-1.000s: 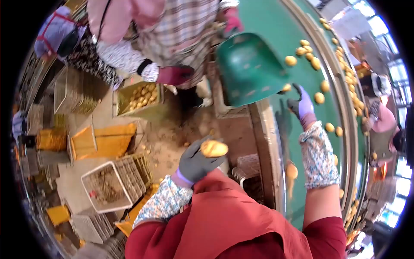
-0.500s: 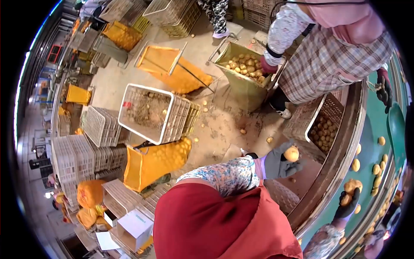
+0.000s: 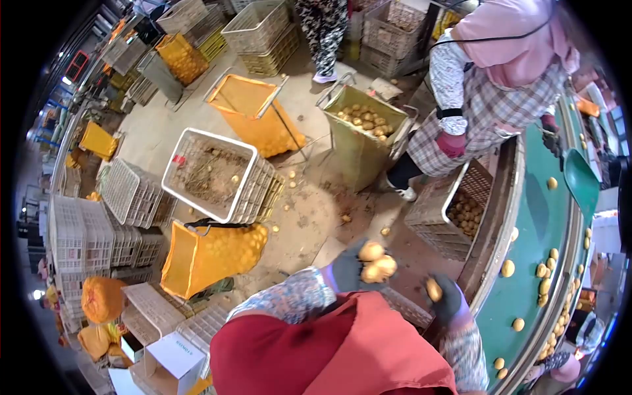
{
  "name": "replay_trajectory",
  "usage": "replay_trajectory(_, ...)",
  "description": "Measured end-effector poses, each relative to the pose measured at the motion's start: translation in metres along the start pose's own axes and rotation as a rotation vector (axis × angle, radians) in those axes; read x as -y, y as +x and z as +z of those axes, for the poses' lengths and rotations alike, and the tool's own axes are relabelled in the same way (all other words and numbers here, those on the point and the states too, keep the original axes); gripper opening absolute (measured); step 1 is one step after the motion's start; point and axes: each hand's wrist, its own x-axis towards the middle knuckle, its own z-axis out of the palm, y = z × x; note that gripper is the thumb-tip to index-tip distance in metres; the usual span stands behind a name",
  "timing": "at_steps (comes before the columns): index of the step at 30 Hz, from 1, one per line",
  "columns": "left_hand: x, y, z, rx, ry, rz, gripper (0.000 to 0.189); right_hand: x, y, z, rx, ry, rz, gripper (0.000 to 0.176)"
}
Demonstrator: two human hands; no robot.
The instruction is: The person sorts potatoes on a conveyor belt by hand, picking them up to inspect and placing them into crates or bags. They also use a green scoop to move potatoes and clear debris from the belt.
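Note:
My left hand (image 3: 347, 268), in a dark grey glove with a purple cuff, is closed around a few potatoes (image 3: 378, 266) in front of my red apron (image 3: 329, 349). Close by on the right, my gloved right hand (image 3: 450, 301) grips one potato (image 3: 434, 289) at its fingertips. That hand is between my body and the green conveyor belt (image 3: 490, 316). Loose potatoes (image 3: 507, 268) lie spread over the belt. Below my hands a plastic crate (image 3: 407, 308) shows in part; its contents are hidden.
A co-worker in a checked apron (image 3: 484, 141) stands at the belt beside a crate of potatoes (image 3: 467, 214). A green sack (image 3: 359, 155) on a frame holds potatoes. Orange mesh bags (image 3: 217, 257), a white-rimmed crate (image 3: 227, 214) and stray potatoes are on the floor at left.
My right hand has come off the belt toward my left hand and now holds one potato. My left hand has moved left and holds more potatoes than before. The co-worker's hand has left the sack.

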Motion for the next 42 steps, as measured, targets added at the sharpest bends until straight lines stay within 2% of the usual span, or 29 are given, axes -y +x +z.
replay_trajectory(1, 0.001, -0.02, 0.01, -0.089, -0.079, 0.026, 0.057, 0.0, 0.036, 0.007, 0.054, 0.643, 0.272, 0.024)
replay_trajectory(2, 0.001, -0.034, 0.019, -0.143, 0.046, 0.113, 0.058, 0.0, 0.072, 0.013, -0.076, 1.269, 0.58, 0.022)
replay_trajectory(3, 0.003, -0.046, 0.026, -0.198, 0.166, 0.203, 0.059, 0.046, 0.106, 0.011, -0.17, 1.234, 0.511, 0.029)
replay_trajectory(5, -0.002, -0.057, 0.036, -0.298, 0.412, 0.388, 0.061, 0.084, 0.153, -0.008, -0.131, 1.208, 0.476, 0.025)
replay_trajectory(6, -0.005, -0.057, 0.037, -0.304, 0.343, 0.492, 0.058, 0.096, 0.163, -0.011, -0.214, 1.098, 0.403, 0.025)
replay_trajectory(7, -0.009, -0.057, 0.042, -0.312, 0.276, 0.594, 0.055, 0.111, 0.165, -0.011, -0.294, 0.988, 0.331, 0.025)
replay_trajectory(9, -0.017, -0.055, 0.058, -0.55, 0.28, 0.751, 0.052, 0.13, 0.141, -0.018, -0.363, 0.75, 0.232, 0.032)
replay_trajectory(10, -0.028, -0.053, 0.06, -0.5, 0.466, 0.791, 0.05, 0.124, 0.123, -0.024, -0.408, 0.585, 0.163, 0.035)
replay_trajectory(11, -0.038, -0.054, 0.065, -0.399, 0.321, 0.702, 0.049, 0.115, 0.105, -0.032, -0.441, 0.417, 0.095, 0.039)
replay_trajectory(13, -0.043, -0.037, 0.092, -0.462, 0.467, 0.719, 0.051, 0.074, 0.06, -0.053, -0.552, 0.17, 0.29, 0.048)
replay_trajectory(15, -0.054, -0.027, 0.099, -0.468, 0.526, 0.688, 0.055, 0.006, 0.001, -0.061, -0.751, -0.275, 0.115, 0.051)
replay_trajectory(17, -0.056, -0.004, 0.113, -0.235, 0.502, 0.585, 0.059, -0.006, -0.046, -0.058, -0.668, -0.507, 0.242, 0.056)
replay_trajectory(19, -0.058, 0.026, 0.118, -0.247, 0.547, 0.572, 0.06, -0.019, -0.083, -0.033, -0.595, -0.648, 0.293, 0.063)
replay_trajectory(21, -0.066, 0.05, 0.112, -0.252, 0.588, 0.554, 0.061, -0.017, -0.105, -0.002, -0.541, -0.686, 0.365, 0.073)
replay_trajectory(23, -0.078, 0.069, 0.096, -0.242, 0.627, 0.536, 0.063, -0.01, -0.115, 0.013, -0.502, -0.751, 0.42, 0.077)
replay_trajectory(24, -0.075, 0.08, 0.1, -0.105, 0.45, 0.41, 0.067, -0.013, -0.116, 0.015, -0.539, -0.746, 0.354, 0.073)
replay_trajectory(28, -0.064, 0.115, 0.106, -0.063, 0.312, 0.305, 0.076, -0.006, -0.119, 0.016, -0.591, -0.601, 0.374, 0.065)
replay_trajectory(31, -0.069, 0.123, 0.103, -0.117, 0.358, 0.309, 0.079, -0.011, -0.107, 0.01, -0.594, -0.59, 0.373, 0.064)
replay_trajectory(32, -0.07, 0.122, 0.105, -0.131, 0.285, 0.299, 0.081, -0.012, -0.106, 0.011, -0.599, -0.576, 0.364, 0.064)
replay_trajectory(38, -0.076, 0.123, 0.104, -0.043, 0.229, 0.364, 0.079, -0.022, -0.092, -0.004, -0.576, -0.544, 0.347, 0.062)
replay_trajectory(41, -0.083, 0.131, 0.104, -0.298, 0.478, 0.518, 0.074, -0.026, -0.079, -0.008, -0.58, -0.526, 0.319, 0.064)
replay_trajectory(42, -0.083, 0.128, 0.106, -0.345, 0.546, 0.538, 0.062, -0.028, -0.074, -0.007, -0.58, -0.497, 0.314, 0.066)
